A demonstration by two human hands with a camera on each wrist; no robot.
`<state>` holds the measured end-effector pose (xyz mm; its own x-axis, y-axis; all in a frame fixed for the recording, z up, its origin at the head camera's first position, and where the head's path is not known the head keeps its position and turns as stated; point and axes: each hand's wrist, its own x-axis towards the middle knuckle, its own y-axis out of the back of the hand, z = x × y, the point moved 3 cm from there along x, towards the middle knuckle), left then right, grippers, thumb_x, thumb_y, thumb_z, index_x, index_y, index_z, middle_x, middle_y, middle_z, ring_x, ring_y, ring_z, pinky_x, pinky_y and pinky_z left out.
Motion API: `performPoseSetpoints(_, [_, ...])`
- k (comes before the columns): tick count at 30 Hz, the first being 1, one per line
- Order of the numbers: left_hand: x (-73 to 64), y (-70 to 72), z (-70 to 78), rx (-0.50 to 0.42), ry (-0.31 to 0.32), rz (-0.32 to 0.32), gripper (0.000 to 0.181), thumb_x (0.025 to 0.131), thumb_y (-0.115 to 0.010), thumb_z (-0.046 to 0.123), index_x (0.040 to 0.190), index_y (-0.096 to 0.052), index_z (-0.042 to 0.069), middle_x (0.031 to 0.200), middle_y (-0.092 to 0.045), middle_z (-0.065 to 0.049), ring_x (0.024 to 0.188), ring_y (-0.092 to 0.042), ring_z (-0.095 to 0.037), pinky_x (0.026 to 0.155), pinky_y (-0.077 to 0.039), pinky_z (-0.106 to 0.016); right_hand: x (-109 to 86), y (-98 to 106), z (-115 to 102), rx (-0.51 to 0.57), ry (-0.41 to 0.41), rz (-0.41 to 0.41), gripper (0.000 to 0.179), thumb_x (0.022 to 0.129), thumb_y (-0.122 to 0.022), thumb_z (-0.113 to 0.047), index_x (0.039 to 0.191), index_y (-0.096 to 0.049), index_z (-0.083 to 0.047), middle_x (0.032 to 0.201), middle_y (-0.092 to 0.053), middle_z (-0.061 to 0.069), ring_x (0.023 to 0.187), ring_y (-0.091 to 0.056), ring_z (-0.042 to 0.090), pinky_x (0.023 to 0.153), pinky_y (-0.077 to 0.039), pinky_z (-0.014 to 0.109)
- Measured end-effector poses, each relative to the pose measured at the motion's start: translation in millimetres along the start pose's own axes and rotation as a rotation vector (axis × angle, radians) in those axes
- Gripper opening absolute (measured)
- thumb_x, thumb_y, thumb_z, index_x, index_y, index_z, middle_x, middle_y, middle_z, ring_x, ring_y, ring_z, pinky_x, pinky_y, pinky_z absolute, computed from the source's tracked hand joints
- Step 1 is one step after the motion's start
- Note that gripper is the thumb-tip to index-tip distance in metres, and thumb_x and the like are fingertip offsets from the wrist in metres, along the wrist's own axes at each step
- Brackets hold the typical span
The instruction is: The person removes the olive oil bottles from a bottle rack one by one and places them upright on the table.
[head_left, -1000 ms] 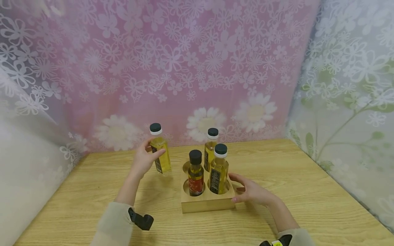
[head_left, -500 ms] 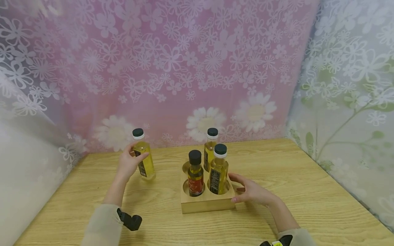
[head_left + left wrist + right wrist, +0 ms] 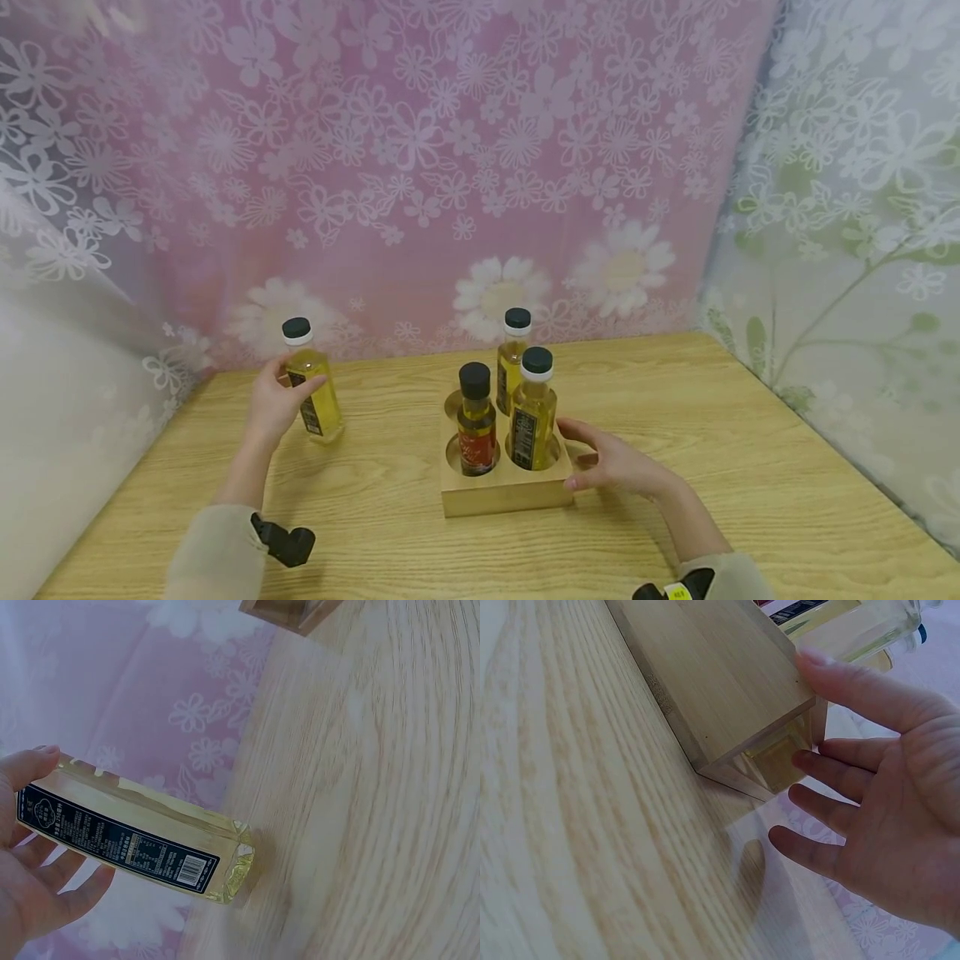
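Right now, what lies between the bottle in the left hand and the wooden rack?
Only bare tabletop lies between the held bottle and the rack, as the head view shows.

1. A wooden table (image 3: 390, 517) carries everything; its top is pale yellow-brown, with fine streaked grain running roughly from side to side in the head view.
2. The back edge of the top runs nearly straight across, and its right edge slants outward toward the viewer.
3. A wooden bottle rack (image 3: 507, 502) sits flat on the table, right of the middle, its long front panel facing the viewer. In the right wrist view, the panel's lower edge meets the tabletop.
4. Left of the rack and well apart from it, a slightly tilted oil bottle (image 3: 318, 408) has its base at or close to the tabletop; whether they touch cannot be told.
5. A dark, rounded shadow falls on the wood near the rack's open end.
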<state>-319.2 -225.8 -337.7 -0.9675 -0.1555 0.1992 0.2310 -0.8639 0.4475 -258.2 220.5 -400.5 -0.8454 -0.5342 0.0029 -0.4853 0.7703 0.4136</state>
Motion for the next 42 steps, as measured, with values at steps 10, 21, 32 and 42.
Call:
performPoseSetpoints(10, [-3.5, 10.1, -9.9, 0.001, 0.030, 0.008, 0.077, 0.088, -0.064, 0.032, 0.145, -0.023, 0.000, 0.138, -0.033, -0.026, 0.121, -0.037, -0.042, 0.095, -0.036, -0.054, -0.1, -0.9, 1.8, 0.020, 0.006, -0.008, 0.091, 0.080, -0.073, -0.017, 0.146, -0.015, 0.004, 0.148, -0.016, 0.028, 0.133, -0.018, 0.045, 0.101, -0.029, 0.057])
performPoseSetpoints(21, [-13.3, 13.5, 0.0, 0.000, -0.011, 0.126, 0.073, 0.088, -0.064, 0.032, 0.142, -0.028, -0.002, 0.138, -0.035, -0.023, 0.125, -0.035, -0.038, 0.098, -0.035, -0.049, 1.9, 0.8, 3.2, 0.020, 0.012, -0.001, 0.091, 0.080, -0.073, -0.017, 0.146, -0.015, 0.003, 0.148, -0.016, 0.028, 0.134, -0.016, 0.044, 0.101, -0.029, 0.057])
performPoseSetpoints(32, [-41.1, 7.0, 16.3, 0.033, -0.056, 0.217, 0.050, 0.088, -0.064, 0.031, 0.124, -0.050, -0.002, 0.114, -0.057, -0.015, 0.100, -0.051, -0.020, 0.078, -0.041, -0.018, 1.4, 0.2, 5.0, 0.030, 0.013, -0.012, 0.091, 0.080, -0.073, -0.017, 0.146, -0.014, 0.004, 0.147, -0.016, 0.029, 0.134, -0.016, 0.045, 0.101, -0.030, 0.057])
performPoseSetpoints(42, [-47.7, -42.1, 36.4, -0.017, -0.162, -0.181, 0.070, 0.085, -0.068, 0.033, 0.139, -0.036, 0.001, 0.131, -0.048, -0.018, 0.120, -0.045, -0.030, 0.096, -0.039, -0.045, 3.4, -0.1, 4.1, 0.025, 0.031, -0.015, 0.089, 0.080, -0.073, -0.016, 0.146, -0.016, 0.003, 0.147, -0.020, 0.027, 0.134, -0.018, 0.043, 0.100, -0.029, 0.058])
